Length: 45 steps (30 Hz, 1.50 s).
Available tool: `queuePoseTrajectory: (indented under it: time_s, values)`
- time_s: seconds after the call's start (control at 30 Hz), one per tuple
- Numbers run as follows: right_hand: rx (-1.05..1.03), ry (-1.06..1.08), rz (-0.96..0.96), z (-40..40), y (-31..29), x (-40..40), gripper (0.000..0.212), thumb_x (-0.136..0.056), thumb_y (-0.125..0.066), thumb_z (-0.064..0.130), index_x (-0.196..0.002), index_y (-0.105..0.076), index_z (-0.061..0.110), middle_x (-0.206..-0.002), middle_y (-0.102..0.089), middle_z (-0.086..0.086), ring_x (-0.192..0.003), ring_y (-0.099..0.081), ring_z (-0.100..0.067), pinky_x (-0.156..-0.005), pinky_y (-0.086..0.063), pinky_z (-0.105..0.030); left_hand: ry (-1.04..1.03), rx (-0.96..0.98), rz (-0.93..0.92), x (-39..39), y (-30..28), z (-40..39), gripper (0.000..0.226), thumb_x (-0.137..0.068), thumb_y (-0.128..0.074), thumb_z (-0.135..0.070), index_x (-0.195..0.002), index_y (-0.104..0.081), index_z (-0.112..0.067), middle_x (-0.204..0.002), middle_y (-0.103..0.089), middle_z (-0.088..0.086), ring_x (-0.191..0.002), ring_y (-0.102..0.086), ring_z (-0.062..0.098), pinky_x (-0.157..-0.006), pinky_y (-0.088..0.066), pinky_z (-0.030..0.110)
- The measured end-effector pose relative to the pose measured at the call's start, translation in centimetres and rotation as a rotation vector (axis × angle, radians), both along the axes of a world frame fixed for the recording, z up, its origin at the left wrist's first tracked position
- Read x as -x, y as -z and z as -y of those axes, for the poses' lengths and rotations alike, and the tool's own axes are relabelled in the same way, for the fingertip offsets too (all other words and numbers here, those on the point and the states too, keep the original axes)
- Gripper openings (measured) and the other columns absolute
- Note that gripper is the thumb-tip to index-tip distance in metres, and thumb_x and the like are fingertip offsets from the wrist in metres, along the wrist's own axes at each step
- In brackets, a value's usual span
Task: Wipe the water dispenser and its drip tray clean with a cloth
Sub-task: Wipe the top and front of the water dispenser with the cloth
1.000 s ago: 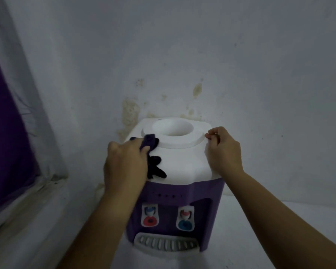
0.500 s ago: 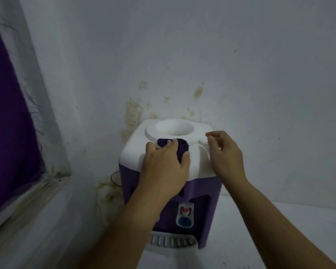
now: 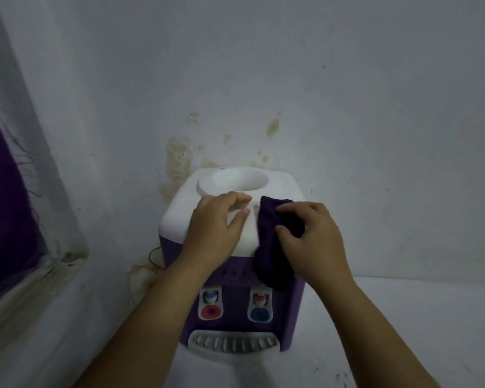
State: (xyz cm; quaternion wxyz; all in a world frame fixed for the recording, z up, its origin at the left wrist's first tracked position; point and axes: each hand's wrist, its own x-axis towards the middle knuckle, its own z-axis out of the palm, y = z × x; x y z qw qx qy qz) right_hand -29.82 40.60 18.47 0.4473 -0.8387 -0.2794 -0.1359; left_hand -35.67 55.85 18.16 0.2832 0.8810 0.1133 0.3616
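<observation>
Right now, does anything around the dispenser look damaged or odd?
Yes: the wall behind the water dispenser has yellowish-brown blotches where paint looks stained or flaking. The dispenser itself stands upright, and nothing looks spilled.

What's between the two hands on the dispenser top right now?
In the head view, only a bare strip of the dispenser's white top separates the left hand from the dark cloth, which the right hand grips.

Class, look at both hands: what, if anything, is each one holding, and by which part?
The right hand pinches the dark purple cloth near its upper end; the rest hangs over the dispenser front. The left hand holds nothing.
</observation>
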Motion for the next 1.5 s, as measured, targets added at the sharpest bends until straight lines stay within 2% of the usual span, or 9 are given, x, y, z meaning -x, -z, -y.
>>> queuePoseTrajectory:
  time_s: [0.27, 0.37, 0.47, 0.63, 0.8, 1.03, 1.2, 1.4, 1.5]
  values:
    - [-0.069, 0.264, 0.350, -2.0, 5.6, 0.4, 0.034, -0.094, -0.043, 0.035, -0.121, -0.056, 0.019, -0.144, -0.040, -0.005, -0.121, -0.039, -0.023, -0.092, -0.037, -0.030, -0.170, -0.264, 0.023, -1.4, 1.5, 0.5, 0.028, -0.093, -0.045, -0.037, -0.110, -0.067, -0.035, -0.127, -0.058, -0.020, -0.111, -0.042, 0.012, -0.087, -0.028, 0.026]
    - [-0.371, 0.296, 0.140, -0.4, 8.6, 0.6, 0.025, -0.094, -0.054, 0.016, -0.119, -0.053, 0.016, -0.137, -0.044, -0.003, -0.120, -0.040, -0.016, -0.097, -0.032, -0.012, -0.173, -0.265, 0.035, -1.4, 1.8, 0.7, 0.032, -0.092, -0.041, -0.038, -0.108, -0.069, -0.034, -0.128, -0.059, -0.019, -0.120, -0.043, 0.014, -0.091, -0.027, 0.029]
    - [-0.500, 0.285, -0.181, 0.2, 10.3, 1.2, 0.022, -0.093, -0.056, 0.013, -0.113, -0.049, 0.020, -0.119, -0.050, 0.004, -0.112, -0.049, -0.016, -0.100, -0.045, -0.034, -0.153, -0.257, 0.012, -1.5, 1.7, 0.7, 0.031, -0.093, -0.041, -0.036, -0.109, -0.068, -0.033, -0.130, -0.057, -0.018, -0.125, -0.041, 0.014, -0.097, -0.029, 0.035]
    - [-0.583, 0.235, -0.096, 0.5, 9.9, 0.3, 0.023, -0.094, -0.057, 0.018, -0.116, -0.051, 0.019, -0.119, -0.055, 0.005, -0.111, -0.053, -0.011, -0.094, -0.045, -0.026, -0.168, -0.264, -0.020, -1.7, 1.6, 0.9, 0.023, -0.095, -0.046, -0.033, -0.107, -0.066, -0.031, -0.131, -0.056, -0.016, -0.124, -0.041, 0.017, -0.097, -0.031, 0.039]
    - [-0.536, 0.321, -0.456, 0.6, 15.8, 0.8, 0.010, -0.096, -0.050, 0.020, -0.101, -0.050, 0.030, -0.104, -0.058, 0.005, -0.101, -0.059, -0.017, -0.085, -0.053, -0.034, -0.239, -0.318, 0.057, -1.9, 2.5, 1.2, 0.026, -0.090, -0.048, -0.047, -0.099, -0.067, -0.030, -0.126, -0.062, -0.013, -0.123, -0.048, 0.019, -0.095, -0.036, 0.039]
    - [-0.656, 0.276, -0.178, -0.2, 12.1, -0.8, 0.016, -0.098, -0.047, 0.018, -0.113, -0.054, 0.019, -0.113, -0.058, 0.004, -0.103, -0.055, -0.008, -0.088, -0.047, -0.021, -0.248, -0.321, 0.133, -2.0, 2.9, 1.2, 0.030, -0.085, -0.053, -0.050, -0.099, -0.070, -0.030, -0.124, -0.064, -0.011, -0.122, -0.052, 0.019, -0.094, -0.037, 0.037]
    - [-0.471, 0.387, -0.491, 0.2, 17.0, 0.2, 0.009, -0.099, -0.044, 0.019, -0.102, -0.049, 0.025, -0.107, -0.057, 0.001, -0.101, -0.058, -0.019, -0.081, -0.049, -0.030, -0.254, -0.299, 0.151, -2.1, 3.0, 1.3, 0.026, -0.084, -0.054, -0.044, -0.098, -0.071, -0.030, -0.124, -0.064, -0.011, -0.121, -0.053, 0.019, -0.095, -0.038, 0.036]
    - [-0.595, 0.303, -0.052, -0.6, 9.8, -1.6, 0.014, -0.097, -0.044, 0.014, -0.109, -0.051, 0.014, -0.111, -0.054, -0.001, -0.103, -0.053, -0.014, -0.088, -0.044, -0.025, -0.260, -0.312, 0.153, -2.2, 3.0, 1.3, 0.027, -0.085, -0.053, -0.044, -0.099, -0.071, -0.030, -0.124, -0.064, -0.011, -0.122, -0.053, 0.019, -0.095, -0.039, 0.037]
    - [-0.565, 0.314, -0.104, -0.7, 12.5, -0.9, 0.016, -0.098, -0.043, 0.018, -0.112, -0.051, 0.013, -0.111, -0.054, 0.000, -0.103, -0.054, -0.015, -0.086, -0.048, -0.027, -0.258, -0.316, 0.157, -2.2, 3.1, 1.3, 0.027, -0.085, -0.052, -0.043, -0.099, -0.071, -0.029, -0.124, -0.064, -0.011, -0.122, -0.053, 0.019, -0.095, -0.040, 0.038]
